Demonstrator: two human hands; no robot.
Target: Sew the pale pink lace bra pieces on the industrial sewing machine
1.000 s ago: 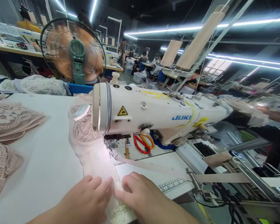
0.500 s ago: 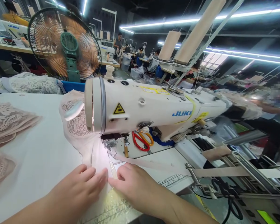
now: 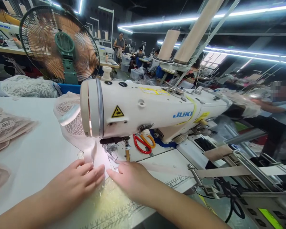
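A pale pink mesh-and-lace garment piece [image 3: 75, 122] lies under the head of the white JUKI sewing machine [image 3: 133, 109], its near end brightly lit by the needle. My left hand [image 3: 72, 181] presses on that near end with its fingers bent and close together, gripping the fabric. On the other side, my right hand [image 3: 131, 178] has thumb and fingers closed at the fabric's edge, just in front of the presser foot. A pale elastic band [image 3: 166, 168] runs from the right toward the needle area, partly behind my right hand. The exact fingertip contact is hidden.
Red-handled scissors [image 3: 142, 144] lie behind the needle area. Lace pieces [image 3: 10, 127] rest at the left. A ruler strip [image 3: 124, 213] marks the table's front edge. A metal tape feeder [image 3: 243, 171] stands at right, a fan [image 3: 64, 43] behind. Another person [image 3: 280, 108] works at far right.
Both hands have moved closer to the needle, and the near end of the fabric has drawn in under the machine. More of the yellowish patch on the table shows. The view has shifted slightly.
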